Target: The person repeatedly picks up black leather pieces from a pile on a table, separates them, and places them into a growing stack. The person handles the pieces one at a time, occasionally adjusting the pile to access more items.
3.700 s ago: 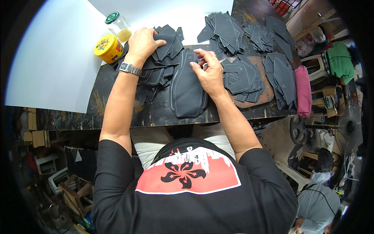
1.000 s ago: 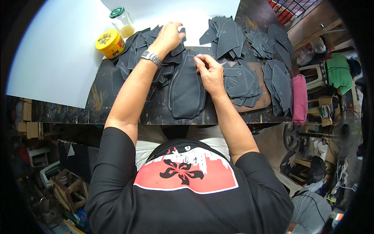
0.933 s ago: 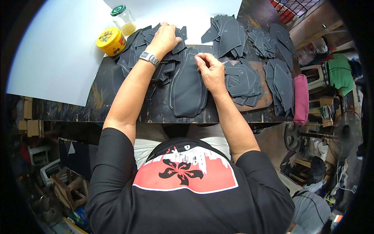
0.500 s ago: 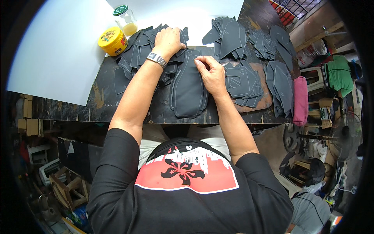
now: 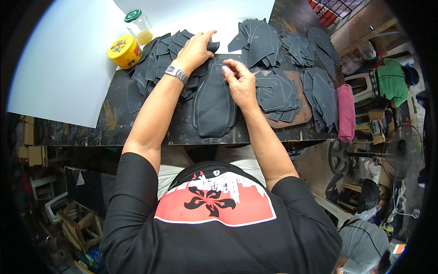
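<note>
My left hand [image 5: 195,51] is over a heap of dark grey cut pieces [image 5: 162,64], its forefinger stretched out away from the thumb. A dark cut piece [image 5: 213,47] curls up between them, seemingly gripped; the other fingers are hidden. Closer to me lies a stack of long, sole-like dark panels [image 5: 214,107] with pale outlines. Above its upper right edge, my right hand [image 5: 241,86] is closed in a pinch of thumb and forefinger. Whatever is between those fingertips is too small to make out. A metal-band watch [image 5: 177,74] is on my left wrist.
More piles of cut pieces [image 5: 276,93] stand to the right, beside a pink roll [image 5: 346,112]. A yellow tub [image 5: 124,52] and a green-lidded glass jar [image 5: 139,28] are at the far left, by white sheets [image 5: 59,59]. The dark table's front edge [image 5: 150,142] runs before me.
My left forefinger has lifted and straightened, and the dark piece beside it now curls. My right hand keeps its pinch over the panels. The whole view has shifted slightly.
</note>
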`<move>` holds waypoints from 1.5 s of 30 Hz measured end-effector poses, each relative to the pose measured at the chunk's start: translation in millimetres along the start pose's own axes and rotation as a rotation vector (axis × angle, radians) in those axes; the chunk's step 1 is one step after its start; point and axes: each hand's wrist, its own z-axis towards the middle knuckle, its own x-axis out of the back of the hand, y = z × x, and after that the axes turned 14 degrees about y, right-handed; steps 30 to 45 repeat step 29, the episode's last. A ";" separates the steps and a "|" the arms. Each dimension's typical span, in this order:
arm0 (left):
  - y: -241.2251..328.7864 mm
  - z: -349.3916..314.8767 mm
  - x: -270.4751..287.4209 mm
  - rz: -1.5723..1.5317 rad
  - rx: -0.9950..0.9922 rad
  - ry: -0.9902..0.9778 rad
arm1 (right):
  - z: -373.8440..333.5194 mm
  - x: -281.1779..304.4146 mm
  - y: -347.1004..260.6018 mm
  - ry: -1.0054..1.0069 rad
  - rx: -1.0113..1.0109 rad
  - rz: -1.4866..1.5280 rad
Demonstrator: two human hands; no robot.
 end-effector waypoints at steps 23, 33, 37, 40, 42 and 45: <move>16.0 -155.1 94.3 -0.426 0.137 0.340 | 103.1 103.7 -38.0 0.140 0.226 0.202; -1.8 -172.0 107.9 -0.151 0.074 0.462 | 185.1 151.0 7.9 0.272 0.277 -0.774; -1.8 -172.0 107.9 -0.151 0.074 0.462 | 185.1 151.0 7.9 0.272 0.277 -0.774; -1.8 -172.0 107.9 -0.151 0.074 0.462 | 185.1 151.0 7.9 0.272 0.277 -0.774; -1.8 -172.0 107.9 -0.151 0.074 0.462 | 185.1 151.0 7.9 0.272 0.277 -0.774; -1.8 -172.0 107.9 -0.151 0.074 0.462 | 185.1 151.0 7.9 0.272 0.277 -0.774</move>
